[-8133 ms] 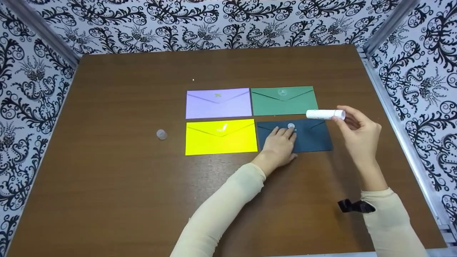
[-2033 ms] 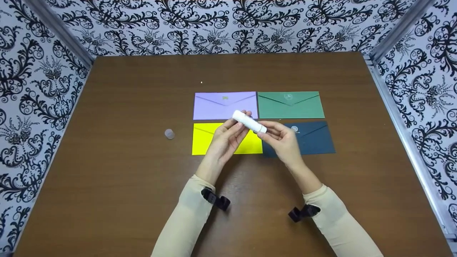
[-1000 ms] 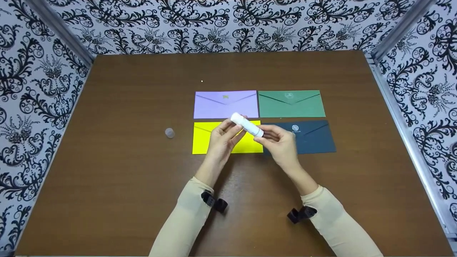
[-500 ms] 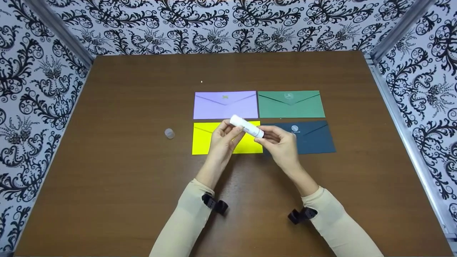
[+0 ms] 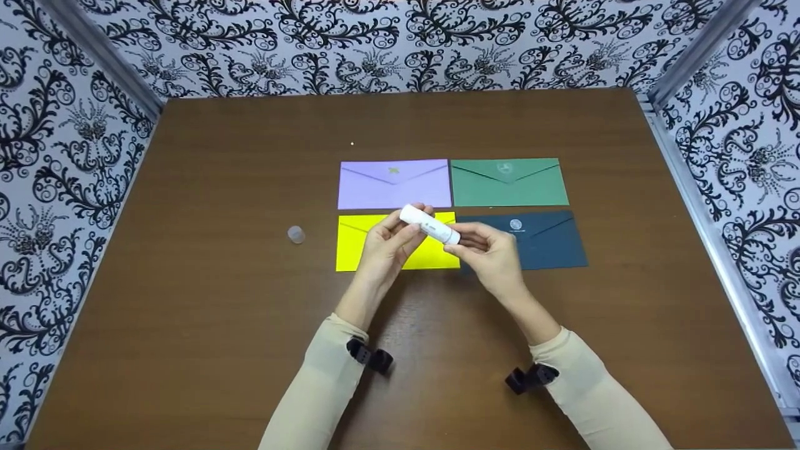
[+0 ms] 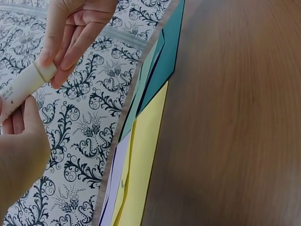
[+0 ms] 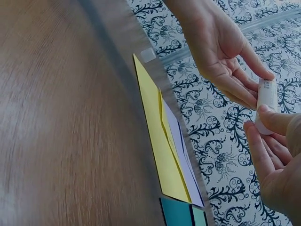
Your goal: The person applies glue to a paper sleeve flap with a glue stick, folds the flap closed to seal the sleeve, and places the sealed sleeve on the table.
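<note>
A white glue stick (image 5: 431,225) with small print on its side is held at a slant over the yellow envelope (image 5: 436,255). My left hand (image 5: 382,253) grips its upper left end between thumb and fingers. At the lower right end, my right hand (image 5: 495,257) pinches it with thumb and fingertips. Both wrist views show the glue stick (image 6: 22,88) raised off the table. Beside the yellow envelope lies a dark blue envelope (image 5: 551,245) with a round white seal. A purple envelope (image 5: 394,195) and a green envelope (image 5: 509,187) lie behind. Hands partly cover the yellow and blue ones.
A small translucent cap (image 5: 295,234) stands on the brown table (image 5: 206,312) left of the envelopes. A tiny white speck lies behind the purple envelope. Patterned walls (image 5: 375,47) edge the table at the back and both sides.
Earlier my left hand rested on the dark blue envelope while the right held the glue stick at the right. Both hands now hold it over the yellow envelope; lately it has lowered slightly.
</note>
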`<state>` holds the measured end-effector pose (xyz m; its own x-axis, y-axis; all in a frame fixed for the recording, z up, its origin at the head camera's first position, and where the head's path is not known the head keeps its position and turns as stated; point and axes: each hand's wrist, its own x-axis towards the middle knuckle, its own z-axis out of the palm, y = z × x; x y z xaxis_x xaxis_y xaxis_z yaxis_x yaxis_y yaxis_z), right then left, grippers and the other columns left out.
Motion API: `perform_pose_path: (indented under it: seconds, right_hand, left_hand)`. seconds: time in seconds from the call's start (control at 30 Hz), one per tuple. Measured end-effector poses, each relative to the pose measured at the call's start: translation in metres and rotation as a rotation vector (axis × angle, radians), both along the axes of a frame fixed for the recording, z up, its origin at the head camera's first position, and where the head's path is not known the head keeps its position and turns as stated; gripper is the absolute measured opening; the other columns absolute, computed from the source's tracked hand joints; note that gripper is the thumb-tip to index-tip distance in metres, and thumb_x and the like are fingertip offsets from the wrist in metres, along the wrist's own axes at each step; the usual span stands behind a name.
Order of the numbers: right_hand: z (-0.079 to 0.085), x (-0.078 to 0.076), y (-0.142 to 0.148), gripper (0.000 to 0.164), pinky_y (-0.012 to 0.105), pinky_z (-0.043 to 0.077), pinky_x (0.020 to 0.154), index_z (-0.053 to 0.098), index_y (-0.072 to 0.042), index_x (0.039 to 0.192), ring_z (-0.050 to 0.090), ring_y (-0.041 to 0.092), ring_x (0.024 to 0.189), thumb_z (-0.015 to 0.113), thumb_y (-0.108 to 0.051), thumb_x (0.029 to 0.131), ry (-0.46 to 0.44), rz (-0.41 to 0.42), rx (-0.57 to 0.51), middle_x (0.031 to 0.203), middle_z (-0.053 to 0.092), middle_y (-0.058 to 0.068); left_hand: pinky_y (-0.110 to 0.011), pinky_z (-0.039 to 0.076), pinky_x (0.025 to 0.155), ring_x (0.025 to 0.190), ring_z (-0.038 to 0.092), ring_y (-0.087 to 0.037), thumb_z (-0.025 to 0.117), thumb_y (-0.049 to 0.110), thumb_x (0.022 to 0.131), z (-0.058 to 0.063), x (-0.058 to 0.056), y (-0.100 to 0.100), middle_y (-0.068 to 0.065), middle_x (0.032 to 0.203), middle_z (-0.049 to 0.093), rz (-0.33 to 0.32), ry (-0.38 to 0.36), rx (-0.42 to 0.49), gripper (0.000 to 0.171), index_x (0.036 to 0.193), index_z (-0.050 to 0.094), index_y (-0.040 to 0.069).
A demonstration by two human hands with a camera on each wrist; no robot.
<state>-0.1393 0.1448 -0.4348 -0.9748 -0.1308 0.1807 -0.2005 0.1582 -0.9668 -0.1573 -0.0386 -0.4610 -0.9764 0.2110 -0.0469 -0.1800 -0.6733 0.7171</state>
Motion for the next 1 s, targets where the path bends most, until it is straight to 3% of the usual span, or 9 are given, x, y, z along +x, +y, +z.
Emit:
perform_pose_path:
  seconds: [0.3, 0.43, 0.53, 0.63, 0.8, 0.9, 1.0]
  right_hand:
    - [-0.002, 0.003, -0.006, 0.028, 0.029, 0.057, 0.074, 0.069, 0.006, 0.101, 0.070, 0.024, 0.088, 0.075, 0.004, 0.074, 0.171, -0.078, 0.076, 0.099, 0.071, 0.017]
    - [-0.002, 0.004, -0.006, 0.030, 0.031, 0.057, 0.076, 0.067, 0.006, 0.104, 0.070, 0.025, 0.090, 0.075, 0.004, 0.074, 0.198, -0.068, 0.112, 0.102, 0.070, 0.017]
    - [-0.002, 0.002, -0.003, 0.034, 0.030, 0.057, 0.078, 0.065, 0.006, 0.108, 0.068, 0.025, 0.094, 0.074, 0.002, 0.076, 0.130, -0.007, 0.076, 0.107, 0.068, 0.018]
    - [-0.008, -0.002, 0.004, 0.034, 0.029, 0.056, 0.081, 0.064, 0.005, 0.113, 0.067, 0.023, 0.097, 0.071, -0.001, 0.080, -0.004, 0.070, 0.002, 0.111, 0.066, 0.018]
    - [-0.021, -0.013, 0.013, 0.032, 0.037, 0.055, 0.084, 0.061, 0.006, 0.117, 0.068, 0.022, 0.095, 0.065, -0.007, 0.087, -0.198, 0.187, -0.129, 0.112, 0.065, 0.019]
    - [-0.024, -0.016, 0.016, 0.034, 0.039, 0.055, 0.083, 0.061, 0.007, 0.117, 0.069, 0.023, 0.095, 0.066, -0.010, 0.087, -0.235, 0.226, -0.146, 0.112, 0.065, 0.019]
    - [-0.024, -0.016, 0.017, 0.034, 0.037, 0.055, 0.082, 0.063, 0.005, 0.115, 0.069, 0.023, 0.094, 0.069, -0.010, 0.085, -0.229, 0.214, -0.126, 0.110, 0.066, 0.018]
  left_hand:
    - [-0.039, 0.049, 0.094, 0.108, 0.062, -0.024, 0.054, -0.008, 0.090, -0.002, 0.000, 0.007, -0.013, 0.112, 0.066, 0.095, -0.034, -0.012, 0.030, 0.120, 0.054, -0.010]
    - [-0.038, 0.050, 0.093, 0.107, 0.063, -0.023, 0.054, -0.008, 0.090, 0.000, 0.000, 0.008, -0.013, 0.111, 0.066, 0.109, -0.059, -0.019, 0.033, 0.123, 0.051, -0.012]
    - [-0.037, 0.050, 0.093, 0.106, 0.063, -0.022, 0.054, -0.008, 0.090, 0.001, 0.000, 0.006, -0.013, 0.111, 0.066, 0.106, -0.067, -0.026, 0.035, 0.124, 0.049, -0.013]
    - [-0.037, 0.050, 0.093, 0.106, 0.063, -0.022, 0.055, -0.008, 0.090, 0.001, 0.001, 0.004, -0.013, 0.111, 0.066, 0.098, -0.068, -0.030, 0.035, 0.123, 0.050, -0.013]
    - [-0.038, 0.050, 0.093, 0.107, 0.063, -0.022, 0.058, -0.006, 0.089, 0.000, 0.002, 0.003, -0.013, 0.111, 0.066, 0.084, -0.070, -0.036, 0.035, 0.122, 0.051, -0.012]
    - [-0.038, 0.050, 0.092, 0.107, 0.063, -0.022, 0.059, -0.005, 0.088, 0.000, 0.002, 0.003, -0.013, 0.111, 0.066, 0.084, -0.070, -0.046, 0.036, 0.123, 0.051, -0.012]
    - [-0.038, 0.050, 0.092, 0.108, 0.063, -0.023, 0.060, -0.004, 0.088, -0.001, 0.002, 0.003, -0.014, 0.113, 0.066, 0.080, -0.073, -0.051, 0.038, 0.124, 0.050, -0.012]
